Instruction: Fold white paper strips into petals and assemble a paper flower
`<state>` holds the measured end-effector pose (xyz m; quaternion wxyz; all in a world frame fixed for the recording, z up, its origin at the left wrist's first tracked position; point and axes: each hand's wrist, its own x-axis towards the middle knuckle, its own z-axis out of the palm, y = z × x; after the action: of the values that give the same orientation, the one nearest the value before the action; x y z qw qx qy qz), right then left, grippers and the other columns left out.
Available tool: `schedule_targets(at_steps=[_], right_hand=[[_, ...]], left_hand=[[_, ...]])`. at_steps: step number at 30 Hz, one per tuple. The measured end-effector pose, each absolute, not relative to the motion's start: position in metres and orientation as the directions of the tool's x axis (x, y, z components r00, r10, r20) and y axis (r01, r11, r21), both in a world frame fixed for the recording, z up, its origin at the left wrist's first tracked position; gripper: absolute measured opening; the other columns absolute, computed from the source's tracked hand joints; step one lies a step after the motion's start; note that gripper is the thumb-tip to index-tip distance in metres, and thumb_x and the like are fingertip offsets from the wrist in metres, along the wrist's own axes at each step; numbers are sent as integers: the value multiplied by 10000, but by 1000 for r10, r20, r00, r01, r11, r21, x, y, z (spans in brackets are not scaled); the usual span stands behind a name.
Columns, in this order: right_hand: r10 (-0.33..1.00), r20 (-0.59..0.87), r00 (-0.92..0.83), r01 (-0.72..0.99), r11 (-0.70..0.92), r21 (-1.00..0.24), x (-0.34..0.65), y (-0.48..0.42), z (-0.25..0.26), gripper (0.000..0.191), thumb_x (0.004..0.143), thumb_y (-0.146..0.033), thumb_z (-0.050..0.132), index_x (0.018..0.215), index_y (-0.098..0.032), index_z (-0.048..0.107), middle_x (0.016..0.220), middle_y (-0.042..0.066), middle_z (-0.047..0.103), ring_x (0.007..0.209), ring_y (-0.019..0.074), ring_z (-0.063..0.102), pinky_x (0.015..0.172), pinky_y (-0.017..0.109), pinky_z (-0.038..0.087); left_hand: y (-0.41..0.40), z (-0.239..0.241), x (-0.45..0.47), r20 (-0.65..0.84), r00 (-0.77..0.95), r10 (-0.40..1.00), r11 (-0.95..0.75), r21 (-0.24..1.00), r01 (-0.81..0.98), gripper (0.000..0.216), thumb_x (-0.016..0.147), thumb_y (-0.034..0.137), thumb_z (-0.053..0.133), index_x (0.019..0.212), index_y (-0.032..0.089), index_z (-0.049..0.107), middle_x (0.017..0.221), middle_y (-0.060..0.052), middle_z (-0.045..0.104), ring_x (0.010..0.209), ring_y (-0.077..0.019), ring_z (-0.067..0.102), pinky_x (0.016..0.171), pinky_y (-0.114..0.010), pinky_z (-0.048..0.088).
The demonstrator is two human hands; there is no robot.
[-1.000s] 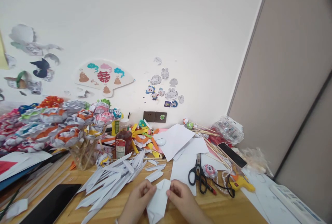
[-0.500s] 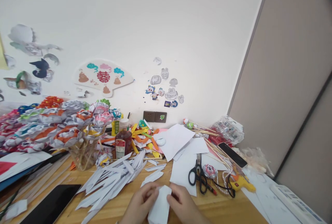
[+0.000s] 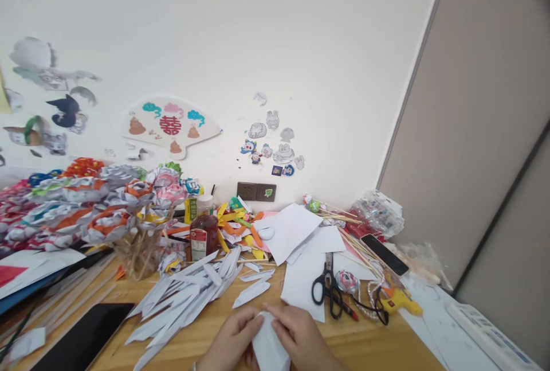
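At the bottom middle of the view, both my hands work a piece of white paper (image 3: 270, 348) over the wooden table (image 3: 369, 345). My left hand (image 3: 232, 341) pinches the paper's left side, fingers curled. My right hand (image 3: 298, 335) grips its upper right part, fingers closed over the fold. Just left of my hands lies a heap of pointed white paper strips (image 3: 189, 296). Black scissors (image 3: 327, 289) lie to the right on a white sheet (image 3: 301, 285).
A jar of paper flowers on sticks (image 3: 107, 210) stands at the left, with a brown bottle (image 3: 204, 234) beside it. A dark tablet (image 3: 81, 342) lies at the lower left. A yellow glue gun (image 3: 397, 300), a phone (image 3: 384, 254) and wooden skewers sit at the right.
My hands have drawn closer together and slightly lower over the paper. The paper's top corner has been folded down, so less of it shows.
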<state>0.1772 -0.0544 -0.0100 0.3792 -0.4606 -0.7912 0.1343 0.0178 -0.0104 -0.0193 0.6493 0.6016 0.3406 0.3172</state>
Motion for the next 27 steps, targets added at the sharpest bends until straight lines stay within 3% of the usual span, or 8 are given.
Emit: schedule_targets(at_steps=[5,9,14,20,27], right_hand=[[724,542,-426,749,619,-238,180,-55,-10,369,912,-246,319,1222,-198,513,765,89,659,677,206,572,582,286,427],[684,531,-500,765,637,-100,181,-56,-8,369,896,-221,348,1236,-178,485,754,90,643,654,206,563,561,287,410],[671,504,-544,764,645,-34,180,-58,-5,398,883,-193,344,1267,-154,439,774,101,646,660,220,557,563,306,412],[701,456,-549,762,644,-72,180,-60,2,339,888,-206,369,1202,-186,494,800,81,641,688,212,555,582,297,408],[646,484,-590,749,662,30,180,-57,-2,394,882,-188,379,1273,-141,404,786,70,641,673,197,546,589,292,408]], left_hand=[[-13,-12,16,-68,545,835,93,995,-19,562,545,718,586,586,160,531,456,46,496,390,-96,458,386,-209,339],[-14,-7,15,-52,531,845,78,997,-26,559,544,715,592,595,160,539,473,52,474,409,-90,434,394,-208,344],[-15,-2,14,-53,525,850,82,996,-31,543,560,692,605,622,155,550,493,53,464,435,-92,422,404,-207,339],[-16,-2,13,-30,527,849,77,995,-68,529,551,683,619,607,163,538,498,54,457,456,-94,413,421,-207,327],[-16,-2,13,-15,510,860,62,995,-75,510,572,681,603,588,182,500,517,57,442,486,-104,408,447,-214,338]])
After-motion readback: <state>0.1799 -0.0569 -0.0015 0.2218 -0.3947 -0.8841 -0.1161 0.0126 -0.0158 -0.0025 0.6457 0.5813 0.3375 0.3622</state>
